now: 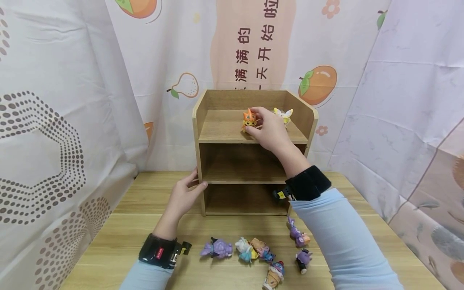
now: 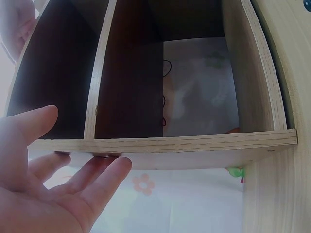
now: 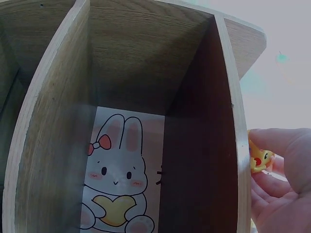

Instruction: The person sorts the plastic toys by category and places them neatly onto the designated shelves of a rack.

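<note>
In the head view my right hand (image 1: 272, 128) pinches a small yellow figurine with an orange hood (image 1: 249, 119) over the top shelf of a wooden shelf unit (image 1: 253, 138). The right wrist view shows part of its yellow face (image 3: 262, 160) between thumb and fingers. Just behind that hand a yellow and white winged figurine (image 1: 284, 115) stands on the same shelf. My left hand (image 1: 184, 196) touches the unit's left side panel. Up close in the left wrist view, the fingertips (image 2: 119, 167) rest on the panel's outer face and the thumb lies in front of its edge.
Several figurines lie on the table (image 1: 119, 241) before the unit: a purple one (image 1: 217, 248), a white and teal one (image 1: 245, 250), one with a cone-like body (image 1: 274, 276), and others at right, including a dark purple one (image 1: 303, 259). A printed curtain (image 1: 174, 121) hangs behind.
</note>
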`<state>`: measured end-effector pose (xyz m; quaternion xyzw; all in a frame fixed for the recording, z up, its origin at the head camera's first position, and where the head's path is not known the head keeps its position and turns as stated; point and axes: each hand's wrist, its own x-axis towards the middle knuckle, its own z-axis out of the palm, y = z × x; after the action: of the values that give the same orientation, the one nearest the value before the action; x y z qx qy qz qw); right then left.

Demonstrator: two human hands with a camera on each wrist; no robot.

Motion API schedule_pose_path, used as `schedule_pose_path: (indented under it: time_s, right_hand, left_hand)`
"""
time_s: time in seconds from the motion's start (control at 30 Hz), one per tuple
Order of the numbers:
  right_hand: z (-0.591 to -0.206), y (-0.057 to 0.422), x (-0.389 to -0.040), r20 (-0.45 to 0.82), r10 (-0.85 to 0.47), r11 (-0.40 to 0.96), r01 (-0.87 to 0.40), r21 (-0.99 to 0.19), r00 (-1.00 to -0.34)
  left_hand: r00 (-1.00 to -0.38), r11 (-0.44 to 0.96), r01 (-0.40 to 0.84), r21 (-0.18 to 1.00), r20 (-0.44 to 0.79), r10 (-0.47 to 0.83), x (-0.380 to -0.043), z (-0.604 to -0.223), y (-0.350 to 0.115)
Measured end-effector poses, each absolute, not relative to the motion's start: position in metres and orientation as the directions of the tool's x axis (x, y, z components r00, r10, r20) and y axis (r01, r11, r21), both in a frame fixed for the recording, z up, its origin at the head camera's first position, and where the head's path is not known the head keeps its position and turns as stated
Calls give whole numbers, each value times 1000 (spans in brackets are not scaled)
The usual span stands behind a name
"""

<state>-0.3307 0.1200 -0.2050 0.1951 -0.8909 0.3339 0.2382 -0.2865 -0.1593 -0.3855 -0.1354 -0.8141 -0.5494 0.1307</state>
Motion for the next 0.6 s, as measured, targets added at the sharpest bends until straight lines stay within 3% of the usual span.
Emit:
schedule_pose_path:
  time_s: [0.6]
  right_hand:
    - [-207,118,-329,586,-204,715,-528,-459,-785]
  left_hand:
    - [-932,361,358,861,353,83,-286,-384,-160]
